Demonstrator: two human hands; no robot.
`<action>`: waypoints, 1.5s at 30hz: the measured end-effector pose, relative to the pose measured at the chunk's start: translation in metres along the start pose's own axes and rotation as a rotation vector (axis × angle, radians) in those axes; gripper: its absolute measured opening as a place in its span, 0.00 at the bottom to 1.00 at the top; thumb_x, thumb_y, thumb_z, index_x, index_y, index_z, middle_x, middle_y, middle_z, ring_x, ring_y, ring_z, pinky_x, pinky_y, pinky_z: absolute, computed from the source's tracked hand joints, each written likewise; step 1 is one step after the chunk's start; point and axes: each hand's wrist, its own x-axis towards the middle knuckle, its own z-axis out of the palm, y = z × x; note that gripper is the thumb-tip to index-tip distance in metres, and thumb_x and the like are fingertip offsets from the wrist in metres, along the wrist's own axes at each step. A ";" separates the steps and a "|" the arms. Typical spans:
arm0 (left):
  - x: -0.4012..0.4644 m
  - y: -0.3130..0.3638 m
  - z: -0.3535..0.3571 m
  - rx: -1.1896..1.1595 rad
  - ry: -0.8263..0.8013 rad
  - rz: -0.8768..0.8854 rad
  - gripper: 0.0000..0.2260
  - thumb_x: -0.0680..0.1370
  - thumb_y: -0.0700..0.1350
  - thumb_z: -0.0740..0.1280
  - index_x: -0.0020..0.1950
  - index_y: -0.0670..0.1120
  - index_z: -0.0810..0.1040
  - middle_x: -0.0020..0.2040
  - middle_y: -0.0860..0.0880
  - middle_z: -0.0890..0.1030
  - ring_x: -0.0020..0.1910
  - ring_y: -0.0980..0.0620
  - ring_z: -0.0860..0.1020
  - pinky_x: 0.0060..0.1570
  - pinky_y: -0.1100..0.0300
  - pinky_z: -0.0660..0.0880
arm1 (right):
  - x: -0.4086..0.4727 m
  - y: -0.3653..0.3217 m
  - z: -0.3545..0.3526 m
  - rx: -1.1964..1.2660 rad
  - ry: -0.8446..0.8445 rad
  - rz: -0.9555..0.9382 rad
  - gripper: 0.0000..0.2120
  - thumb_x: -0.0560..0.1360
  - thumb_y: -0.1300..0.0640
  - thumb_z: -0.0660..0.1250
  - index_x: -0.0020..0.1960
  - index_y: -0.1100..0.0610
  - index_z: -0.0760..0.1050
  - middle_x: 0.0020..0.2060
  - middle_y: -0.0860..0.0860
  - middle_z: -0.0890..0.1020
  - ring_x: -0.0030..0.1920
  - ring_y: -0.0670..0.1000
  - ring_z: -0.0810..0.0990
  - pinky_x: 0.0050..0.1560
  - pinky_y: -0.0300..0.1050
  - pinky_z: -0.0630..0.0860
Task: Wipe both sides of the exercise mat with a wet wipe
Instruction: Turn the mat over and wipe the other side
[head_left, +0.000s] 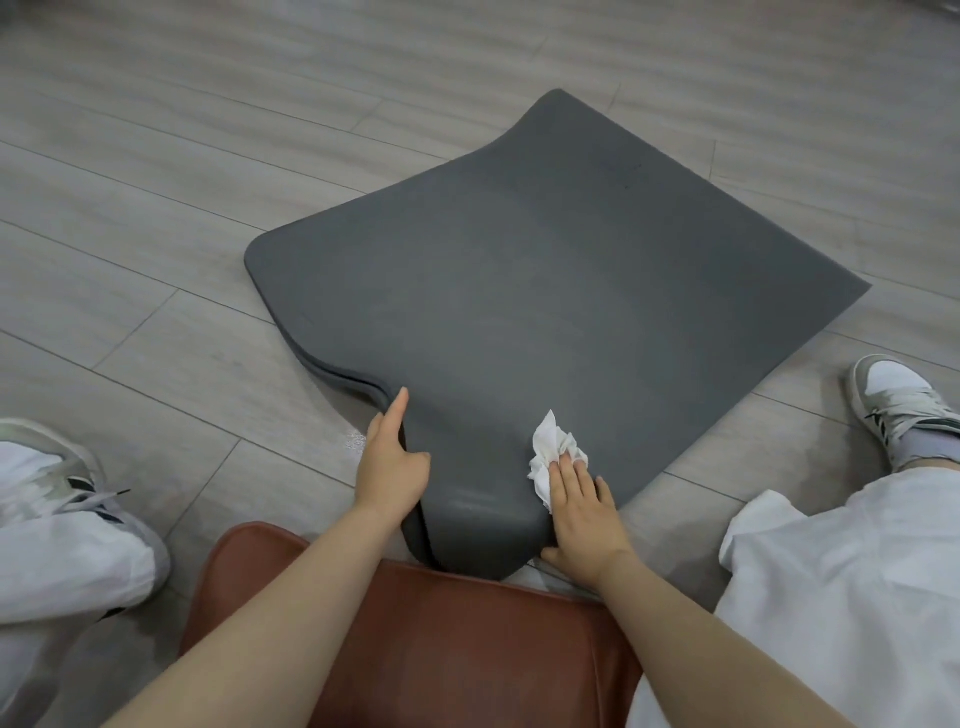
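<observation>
A dark grey exercise mat (545, 291) lies folded on the floor, its two layers showing at the left edge. Its near end curves up against the brown seat. My left hand (392, 462) grips the mat's near left edge, forefinger pointing along it. My right hand (582, 514) presses a crumpled white wet wipe (553, 449) flat on the mat's near corner; the wipe sticks out beyond my fingertips.
I sit on a brown leather seat (426, 634) at the bottom centre. My legs in white trousers and grey-white sneakers (904, 400) flank the mat left and right. Grey wood-plank floor (182, 182) surrounds everything. A small wet patch (356, 441) shines by my left hand.
</observation>
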 end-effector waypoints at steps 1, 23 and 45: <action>0.005 0.008 -0.003 -0.010 0.003 0.006 0.38 0.74 0.33 0.65 0.79 0.58 0.60 0.75 0.53 0.64 0.73 0.52 0.66 0.62 0.62 0.66 | 0.001 -0.003 -0.003 0.021 0.049 0.007 0.54 0.48 0.45 0.77 0.69 0.66 0.67 0.66 0.63 0.74 0.64 0.64 0.75 0.52 0.62 0.78; 0.126 -0.002 -0.239 0.754 0.116 0.085 0.31 0.77 0.35 0.61 0.80 0.47 0.60 0.78 0.41 0.60 0.73 0.37 0.65 0.73 0.46 0.62 | 0.064 -0.245 -0.119 0.528 -0.108 -0.153 0.29 0.75 0.53 0.66 0.71 0.59 0.61 0.68 0.61 0.67 0.68 0.61 0.67 0.58 0.53 0.71; 0.056 -0.086 -0.083 0.892 -0.354 0.135 0.34 0.80 0.53 0.64 0.81 0.46 0.52 0.82 0.46 0.49 0.79 0.44 0.51 0.76 0.48 0.57 | 0.102 -0.154 -0.067 0.258 0.024 -0.231 0.18 0.75 0.53 0.67 0.60 0.58 0.68 0.55 0.58 0.77 0.53 0.60 0.77 0.44 0.51 0.72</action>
